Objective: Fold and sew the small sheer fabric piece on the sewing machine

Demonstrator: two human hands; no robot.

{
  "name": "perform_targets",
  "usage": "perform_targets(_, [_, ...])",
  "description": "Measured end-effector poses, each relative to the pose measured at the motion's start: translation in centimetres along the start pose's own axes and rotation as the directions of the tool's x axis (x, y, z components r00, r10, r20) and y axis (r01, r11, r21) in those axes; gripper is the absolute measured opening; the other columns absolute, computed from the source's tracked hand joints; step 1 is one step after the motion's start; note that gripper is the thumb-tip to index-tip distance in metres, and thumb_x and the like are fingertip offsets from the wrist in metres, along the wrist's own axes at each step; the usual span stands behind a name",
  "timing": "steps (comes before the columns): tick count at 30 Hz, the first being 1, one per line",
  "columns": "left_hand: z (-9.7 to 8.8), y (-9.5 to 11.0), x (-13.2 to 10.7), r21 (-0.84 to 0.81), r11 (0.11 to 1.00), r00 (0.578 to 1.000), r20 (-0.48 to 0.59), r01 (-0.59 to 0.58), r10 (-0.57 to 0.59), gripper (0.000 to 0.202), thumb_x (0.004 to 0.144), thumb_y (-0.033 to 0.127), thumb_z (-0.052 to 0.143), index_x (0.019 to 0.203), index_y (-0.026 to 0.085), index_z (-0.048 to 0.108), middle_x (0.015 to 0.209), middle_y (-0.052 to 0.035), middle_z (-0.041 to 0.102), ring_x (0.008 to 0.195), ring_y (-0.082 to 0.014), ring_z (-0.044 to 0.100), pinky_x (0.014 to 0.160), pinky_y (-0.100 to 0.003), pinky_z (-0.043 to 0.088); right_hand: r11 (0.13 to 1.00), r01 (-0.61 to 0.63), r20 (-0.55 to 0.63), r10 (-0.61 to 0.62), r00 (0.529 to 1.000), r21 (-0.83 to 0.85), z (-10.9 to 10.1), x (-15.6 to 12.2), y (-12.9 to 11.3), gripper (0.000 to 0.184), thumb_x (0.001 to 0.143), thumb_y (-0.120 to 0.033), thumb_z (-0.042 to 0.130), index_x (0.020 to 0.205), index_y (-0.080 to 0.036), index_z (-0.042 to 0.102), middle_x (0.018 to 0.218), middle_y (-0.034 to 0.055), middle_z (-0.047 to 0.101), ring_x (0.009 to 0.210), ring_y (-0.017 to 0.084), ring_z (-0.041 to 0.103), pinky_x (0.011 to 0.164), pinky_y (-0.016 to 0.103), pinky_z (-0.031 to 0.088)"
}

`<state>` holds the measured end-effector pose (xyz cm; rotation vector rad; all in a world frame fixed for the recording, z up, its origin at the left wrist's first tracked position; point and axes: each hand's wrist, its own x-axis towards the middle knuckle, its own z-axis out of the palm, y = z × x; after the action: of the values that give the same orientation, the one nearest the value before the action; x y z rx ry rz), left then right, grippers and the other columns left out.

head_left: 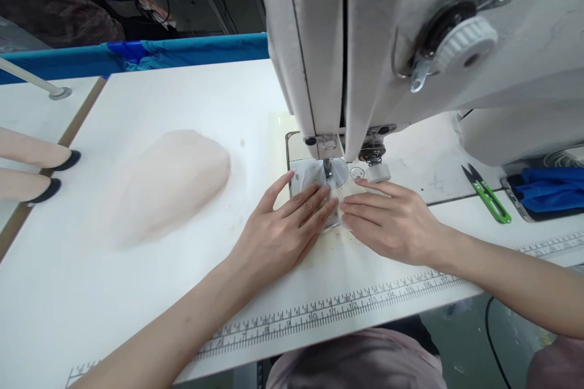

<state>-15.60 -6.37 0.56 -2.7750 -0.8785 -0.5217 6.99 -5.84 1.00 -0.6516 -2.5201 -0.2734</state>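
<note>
- The sheer piece (336,219) lay on the machine (314,36) bed at 6 o'clock from the needle, its far part reaching toward the foot (327,170); the fingers covered much of it.
- The left hand (283,228) rested at 7 o'clock from the foot, palm down with fingers spread, pressing the piece flat rather than clasping it.
- The right hand (395,219) lay at 4 o'clock, fingers nearly straight and close together, tips at the piece's near right edge; whether thumb and fingers pinched it was hidden.
- Work on this piece looked underway, not finished: it was at the foot, with both hands on it. No completed seam could be made out, and how much stitching remained was unclear.
- A pale cloth (177,188) lay loose at 9 o'clock, well apart from the hands; whether it was one layer or several, sewn or unsewn, did not show.
- Two pale rods (31,152) with black ends lay beyond it, also toward 9 o'clock.
- The green snips (489,196) lay at 3 o'clock, untouched, so no trimming was in hand. Just beyond were a phone (515,196) and a blue cloth (554,188).
- A printed ruler (333,311) ran along the table's near edge, at 6 o'clock.
</note>
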Motion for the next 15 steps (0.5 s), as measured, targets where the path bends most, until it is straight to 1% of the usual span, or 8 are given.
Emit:
perform_targets(4, [0.13,-0.11,0.23,-0.004,1.000,1.000,-0.008,0.009,-0.009,0.036,0.092,0.016,0.052,0.128,0.013,0.056,0.126,-0.0117,0.063,0.117,-0.0240,0.060,0.116,-0.053,0.028,1.000,-0.002,-0.006,0.002,1.000,-0.014,0.14,0.04,0.25,0.016,0.085,-0.005,0.057,0.080,-0.014,0.070,0.088,0.0024,0.075,0.086,0.015,0.069,0.095,0.035,0.054])
perform_targets(8, [0.14,-0.22,0.32,-0.005,1.000,1.000,-0.020,0.022,-0.023,0.037,0.092,0.014,0.052,0.129,0.013,0.055,0.125,-0.0128,0.063,0.117,-0.0254,0.060,0.114,-0.056,0.030,0.998,0.009,-0.016,-0.010,1.000,-0.060,0.34,0.19,0.41,0.018,0.086,-0.005,0.056,0.082,-0.016,0.070,0.089,0.0019,0.075,0.087,0.014,0.069,0.093,0.034,0.055])
perform_targets(13, [0.00,-0.32,0.14,-0.054,0.998,0.998,-0.051,0.022,-0.025,0.040,0.091,0.012,0.051,0.131,0.017,0.054,0.123,-0.0090,0.065,0.115,-0.0243,0.062,0.115,-0.057,0.030,0.996,0.035,-0.009,-0.036,0.999,-0.087,0.41,0.24,0.28,0.017,0.088,-0.008,0.055,0.085,-0.015,0.071,0.094,0.0033,0.075,0.090,0.015,0.069,0.094,0.036,0.055])
perform_targets(15, [-0.08,-0.35,0.13,-0.056,0.998,0.998,-0.054,0.025,-0.028,0.039,0.090,0.012,0.051,0.129,0.016,0.055,0.122,-0.0092,0.066,0.113,-0.0244,0.063,0.115,-0.057,0.030,0.996,0.040,-0.008,-0.041,0.999,-0.086,0.38,0.22,0.21,0.015,0.088,-0.008,0.056,0.087,-0.013,0.071,0.095,0.0044,0.075,0.091,0.016,0.069,0.095,0.037,0.055])
